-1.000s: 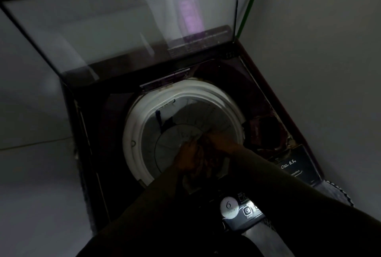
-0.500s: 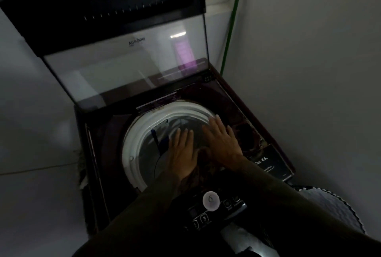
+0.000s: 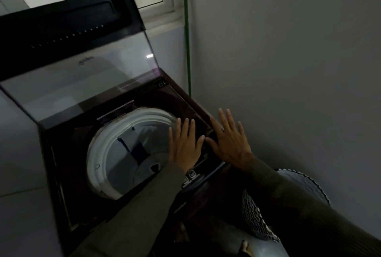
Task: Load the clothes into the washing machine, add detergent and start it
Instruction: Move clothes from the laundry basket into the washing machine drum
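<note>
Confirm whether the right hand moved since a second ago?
Yes. The right hand was inside the white drum ring; now it is outside the ring, to its right, fingers spread over the machine's dark top.

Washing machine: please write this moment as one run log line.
lid up | left hand open, empty, over drum rim | right hand open, empty

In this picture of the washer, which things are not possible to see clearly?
All in the head view:
- Control panel: partly covered by the left hand and its sleeve; the labels are too small and dark to read.
- What lies in the drum: too dim and blurred to name.
- Logo on the lid: blurred, unreadable.
</note>
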`<action>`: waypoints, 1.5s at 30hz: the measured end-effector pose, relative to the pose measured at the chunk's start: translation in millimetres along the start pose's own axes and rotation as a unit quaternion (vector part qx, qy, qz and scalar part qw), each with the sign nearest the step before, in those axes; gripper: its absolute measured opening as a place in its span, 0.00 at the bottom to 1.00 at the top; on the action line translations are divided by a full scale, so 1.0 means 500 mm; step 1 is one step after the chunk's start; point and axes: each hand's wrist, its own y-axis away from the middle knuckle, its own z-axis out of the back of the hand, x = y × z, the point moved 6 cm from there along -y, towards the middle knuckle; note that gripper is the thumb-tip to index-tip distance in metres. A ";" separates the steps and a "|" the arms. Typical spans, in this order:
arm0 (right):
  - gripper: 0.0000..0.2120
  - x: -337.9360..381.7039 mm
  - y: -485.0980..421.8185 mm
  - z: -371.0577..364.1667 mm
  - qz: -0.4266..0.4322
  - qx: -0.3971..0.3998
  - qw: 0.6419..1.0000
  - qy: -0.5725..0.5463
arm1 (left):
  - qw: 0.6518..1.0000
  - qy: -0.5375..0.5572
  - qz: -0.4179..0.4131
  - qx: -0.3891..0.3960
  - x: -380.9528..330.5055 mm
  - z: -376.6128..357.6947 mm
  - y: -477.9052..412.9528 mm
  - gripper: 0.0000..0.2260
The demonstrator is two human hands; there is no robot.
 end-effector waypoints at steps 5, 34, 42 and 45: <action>0.36 -0.134 0.103 -0.014 -0.046 -0.008 0.998 -0.030 | 0.998 -0.037 -0.058 -0.003 -0.163 -0.032 0.014 0.35; 0.36 -0.595 0.531 -0.558 -0.319 0.249 0.901 -0.157 | 0.930 -0.021 -0.219 0.293 -0.596 -0.682 0.107 0.29; 0.39 -0.695 0.468 -0.799 -0.360 0.256 0.875 -0.200 | 0.940 0.017 -0.148 0.305 -0.598 -1.013 0.000 0.30; 0.40 -0.720 0.452 -0.888 -0.380 0.245 0.865 -0.218 | 0.940 0.047 -0.109 0.321 -0.593 -1.126 -0.030 0.38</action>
